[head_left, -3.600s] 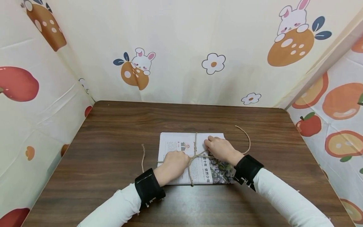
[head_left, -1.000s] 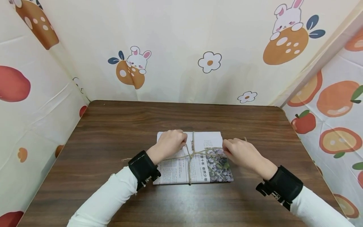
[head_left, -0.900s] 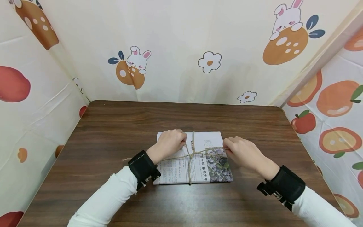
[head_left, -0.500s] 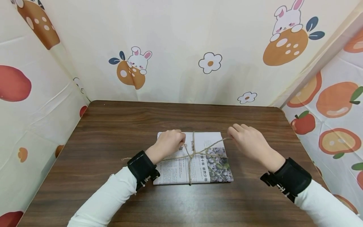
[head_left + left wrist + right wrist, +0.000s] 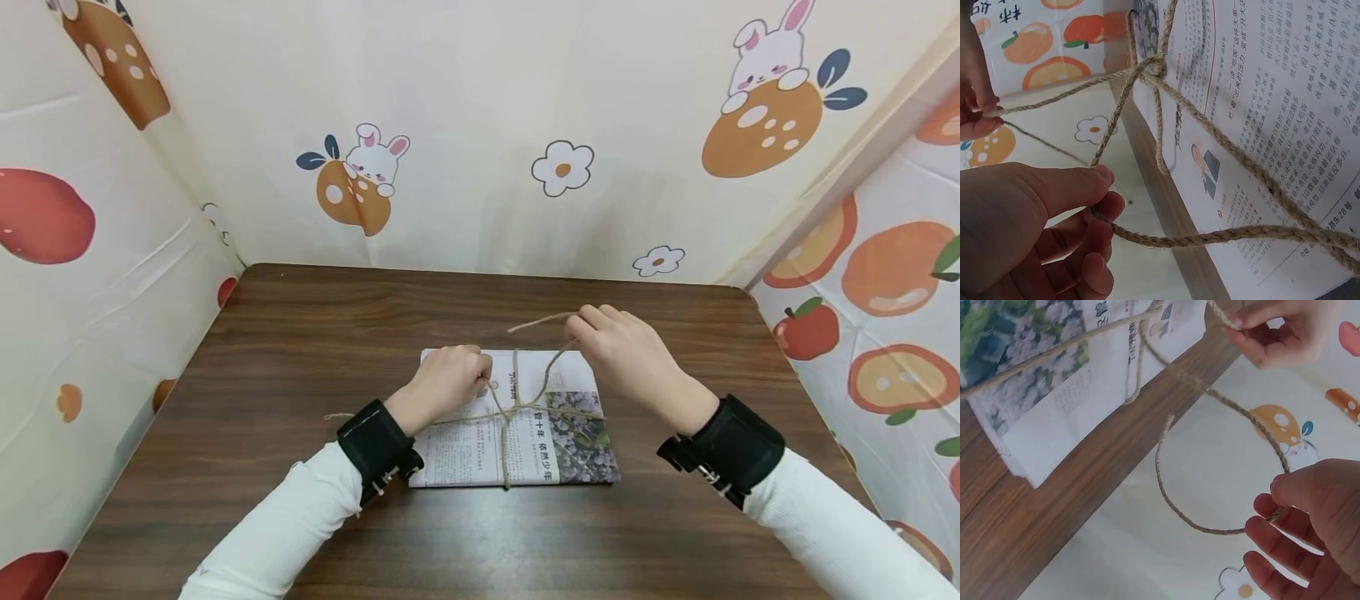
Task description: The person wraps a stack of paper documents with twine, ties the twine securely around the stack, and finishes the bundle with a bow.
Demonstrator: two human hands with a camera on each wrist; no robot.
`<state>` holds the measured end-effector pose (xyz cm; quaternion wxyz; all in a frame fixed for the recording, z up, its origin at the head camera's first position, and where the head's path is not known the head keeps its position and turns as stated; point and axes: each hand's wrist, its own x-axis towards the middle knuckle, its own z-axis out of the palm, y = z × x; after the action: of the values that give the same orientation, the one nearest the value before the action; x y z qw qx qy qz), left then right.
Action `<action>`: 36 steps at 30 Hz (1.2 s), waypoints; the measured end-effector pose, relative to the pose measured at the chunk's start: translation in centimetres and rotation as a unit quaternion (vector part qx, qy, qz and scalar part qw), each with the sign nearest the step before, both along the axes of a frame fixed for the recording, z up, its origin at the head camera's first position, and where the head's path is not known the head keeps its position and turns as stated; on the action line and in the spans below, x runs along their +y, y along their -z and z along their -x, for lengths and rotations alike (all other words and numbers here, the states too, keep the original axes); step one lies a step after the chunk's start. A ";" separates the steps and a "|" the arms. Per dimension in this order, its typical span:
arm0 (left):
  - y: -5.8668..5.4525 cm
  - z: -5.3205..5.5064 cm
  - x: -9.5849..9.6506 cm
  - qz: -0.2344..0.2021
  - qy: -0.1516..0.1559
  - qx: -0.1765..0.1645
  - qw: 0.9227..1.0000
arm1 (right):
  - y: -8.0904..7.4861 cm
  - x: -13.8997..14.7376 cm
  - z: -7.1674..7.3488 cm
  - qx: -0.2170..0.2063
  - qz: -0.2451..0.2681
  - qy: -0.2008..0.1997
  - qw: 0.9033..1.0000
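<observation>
A folded newspaper bundle [image 5: 459, 454] lies flat on the table, with jute twine [image 5: 505, 450] wrapped crosswise around it and crossing near its middle. My left hand [image 5: 446, 385] is over the bundle's left part and pinches one twine end between thumb and fingers, as the left wrist view shows. My right hand [image 5: 630, 354], above the bundle's far right corner, pinches the other twine end. From there a free tail [image 5: 1163, 481] curves away, and the stretch back to the crossing hangs in a slack bend. In the left wrist view the twine [image 5: 1113, 125] rises from the crossing to my left fingers.
The brown wooden table [image 5: 337, 333] surrounds the bundle. A curtain with rabbit and fruit prints [image 5: 465, 167] closes off the back, with printed sheets at both sides. Black bands [image 5: 378, 450] with small cameras sit on both wrists. A loose twine tail [image 5: 339, 416] lies left of the bundle.
My right hand has lifted its twine end up and away, then swung back left, so the taut strand is slack and its tail points left. My left hand has stayed almost still.
</observation>
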<state>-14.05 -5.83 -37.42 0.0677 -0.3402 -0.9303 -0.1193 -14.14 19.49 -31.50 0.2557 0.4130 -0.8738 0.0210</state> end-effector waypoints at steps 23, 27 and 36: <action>-0.5 1.3 0.5 -0.012 -0.002 -0.078 0.997 | 1.9 -2.6 -5.0 -0.170 0.028 -0.033 0.985; -0.6 1.5 0.5 -0.015 0.000 -0.084 0.996 | 1.3 -3.4 -5.2 -0.227 0.043 -0.038 0.972; -0.5 1.7 0.4 -0.019 -0.007 -0.104 0.994 | 1.0 -5.6 -5.0 -0.328 0.049 -0.095 0.939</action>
<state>-15.77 -5.42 -36.95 -0.0218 -0.3182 -0.9321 -0.1715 -9.16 13.87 -32.46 -0.0278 0.4511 -0.8639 0.2223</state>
